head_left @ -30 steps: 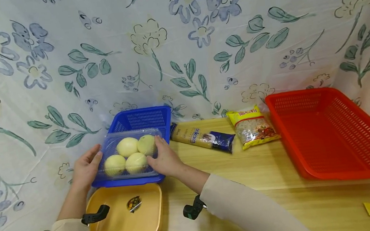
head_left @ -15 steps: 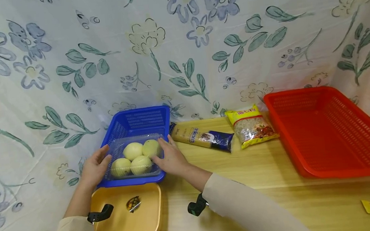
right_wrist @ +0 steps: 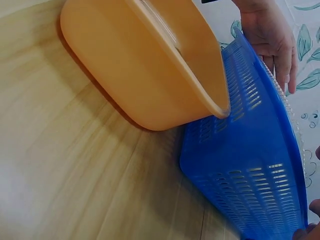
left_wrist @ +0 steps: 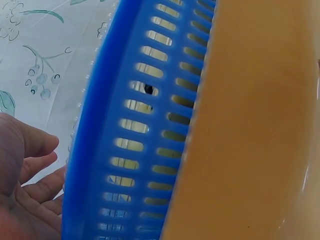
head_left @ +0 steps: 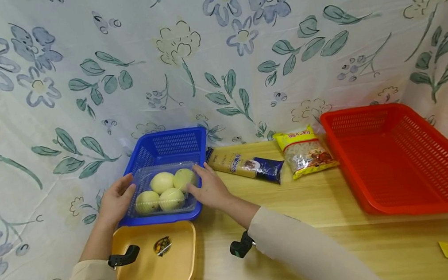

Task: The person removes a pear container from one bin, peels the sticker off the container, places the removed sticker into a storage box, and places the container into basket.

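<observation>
Head: clear clamshell box (head_left: 163, 192) with four pale yellow-green fruits sits in the blue basket (head_left: 176, 143) on the tabletop (head_left: 309, 203). Left hand (head_left: 114, 204) and right hand (head_left: 211, 188) both grip its ends, fingers curled on the edges. Orange tray (head_left: 148, 275) just in front.

Left wrist: blue basket wall (left_wrist: 120, 145), left palm (left_wrist: 22, 195) beside it, fingers relaxed.

Right wrist: orange tray (right_wrist: 150, 65) touching the basket (right_wrist: 250, 170); right-hand grip not visible.
</observation>
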A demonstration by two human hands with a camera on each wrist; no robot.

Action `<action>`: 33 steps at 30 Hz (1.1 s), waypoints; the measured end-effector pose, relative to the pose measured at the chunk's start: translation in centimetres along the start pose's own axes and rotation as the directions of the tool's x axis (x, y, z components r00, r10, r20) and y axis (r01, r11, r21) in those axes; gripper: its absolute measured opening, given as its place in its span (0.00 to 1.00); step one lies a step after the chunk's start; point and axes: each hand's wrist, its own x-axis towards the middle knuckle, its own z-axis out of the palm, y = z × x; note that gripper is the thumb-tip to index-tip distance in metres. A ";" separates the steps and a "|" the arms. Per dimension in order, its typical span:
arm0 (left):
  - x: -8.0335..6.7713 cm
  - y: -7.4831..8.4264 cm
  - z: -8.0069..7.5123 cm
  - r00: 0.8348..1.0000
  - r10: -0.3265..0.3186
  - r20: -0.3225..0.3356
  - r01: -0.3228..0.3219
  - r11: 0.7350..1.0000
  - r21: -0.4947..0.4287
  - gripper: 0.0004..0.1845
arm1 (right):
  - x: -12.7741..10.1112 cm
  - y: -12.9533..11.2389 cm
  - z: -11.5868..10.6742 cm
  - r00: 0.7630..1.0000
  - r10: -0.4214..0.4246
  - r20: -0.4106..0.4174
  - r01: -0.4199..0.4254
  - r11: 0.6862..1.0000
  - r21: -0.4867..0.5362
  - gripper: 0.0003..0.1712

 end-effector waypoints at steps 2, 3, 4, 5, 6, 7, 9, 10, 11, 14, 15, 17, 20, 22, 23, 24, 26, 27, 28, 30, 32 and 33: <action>0.1 0.1 0.0 1.000 0.008 -0.006 -0.008 1.000 0.010 0.34 | 0.1 0.0 -0.1 1.000 0.001 -0.003 -0.001 1.000 -0.002 0.36; 0.1 0.2 0.0 1.000 0.013 -0.012 -0.012 1.000 0.018 0.34 | 0.1 0.1 -0.2 1.000 0.002 -0.004 -0.002 1.000 -0.006 0.36; 0.1 0.4 0.1 1.000 0.017 -0.015 -0.016 1.000 0.021 0.34 | 0.2 0.1 -0.3 1.000 0.003 -0.006 -0.003 1.000 -0.006 0.35; 0.2 0.5 0.1 1.000 0.022 -0.022 -0.022 0.999 0.025 0.33 | 0.2 0.2 -0.3 1.000 0.004 -0.008 -0.004 1.000 -0.009 0.35; 0.2 0.6 0.2 0.999 0.029 -0.026 -0.028 0.999 0.031 0.32 | 0.2 0.2 -0.4 1.000 0.008 -0.008 -0.008 1.000 -0.011 0.35; 0.2 0.8 0.3 0.999 0.031 -0.032 -0.029 0.999 0.040 0.32 | 0.3 0.3 -0.6 1.000 0.013 -0.010 -0.013 1.000 -0.014 0.34; 0.2 1.1 0.5 0.999 0.030 -0.037 -0.028 0.998 0.052 0.32 | 0.3 0.5 -0.8 1.000 0.024 -0.012 -0.024 1.000 -0.014 0.34; 0.2 1.2 0.6 0.999 0.032 -0.036 -0.030 0.998 0.051 0.32 | 0.3 0.6 -0.9 1.000 0.028 -0.013 -0.028 1.000 -0.011 0.34; 0.2 1.4 0.7 0.999 0.036 -0.039 -0.034 0.998 0.054 0.32 | 0.3 0.7 -1.1 0.999 0.033 -0.012 -0.033 0.999 -0.006 0.34; 0.2 1.9 0.9 0.998 0.050 -0.032 -0.048 0.998 0.050 0.32 | 0.2 1.1 -1.7 0.999 0.042 -0.011 -0.042 0.999 0.008 0.34; 0.2 2.0 1.0 0.998 0.055 -0.029 -0.054 0.997 0.051 0.32 | 0.1 1.3 -2.0 0.999 0.042 -0.011 -0.042 0.999 0.009 0.33; 0.2 2.3 1.2 0.998 0.061 -0.022 -0.059 0.997 0.059 0.32 | 0.1 1.9 -2.5 0.999 0.038 -0.017 -0.038 0.999 0.012 0.33; 0.3 2.8 1.6 0.998 0.055 -0.010 -0.054 0.995 0.081 0.32 | 0.0 2.8 -3.5 0.999 0.038 -0.019 -0.038 0.999 0.019 0.33; 0.4 3.1 1.7 0.998 0.057 -0.009 -0.056 0.995 0.084 0.32 | -0.1 3.4 -4.2 0.999 0.035 -0.022 -0.035 0.999 0.003 0.32; 0.4 3.2 1.8 0.998 0.060 -0.009 -0.059 0.994 0.090 0.33 | -0.2 3.7 -4.6 0.999 0.037 -0.020 -0.038 0.999 -0.008 0.32; 0.4 3.4 1.9 0.998 0.061 -0.005 -0.060 0.994 0.092 0.33 | -0.2 4.0 -5.1 0.999 0.037 -0.019 -0.038 0.999 -0.029 0.32; 0.5 3.7 1.9 0.998 0.068 -0.002 -0.068 0.992 0.107 0.33 | -0.2 4.6 -6.2 0.999 0.033 -0.020 -0.035 0.996 -0.086 0.32; 0.6 3.8 1.9 0.997 0.076 -0.001 -0.075 0.990 0.121 0.33 | -0.1 4.9 -6.8 0.999 0.039 -0.023 -0.041 0.992 -0.117 0.32; 0.7 4.0 2.0 0.997 0.083 -0.002 -0.082 0.987 0.136 0.33 | -0.1 5.2 -7.4 0.999 0.044 -0.027 -0.047 0.989 -0.143 0.32; 1.0 4.6 2.1 0.996 0.094 0.002 -0.093 0.982 0.166 0.33 | 0.0 5.7 -9.1 0.998 0.058 -0.032 -0.063 0.978 -0.200 0.33; 1.5 5.3 2.2 0.994 0.111 0.007 -0.110 0.973 0.202 0.33 | 0.1 6.2 -10.9 0.995 0.082 -0.049 -0.092 0.965 -0.246 0.33; 1.8 5.8 2.3 0.993 0.118 0.014 -0.118 0.968 0.221 0.33 | 0.2 6.5 -11.9 0.994 0.093 -0.058 -0.105 0.959 -0.265 0.34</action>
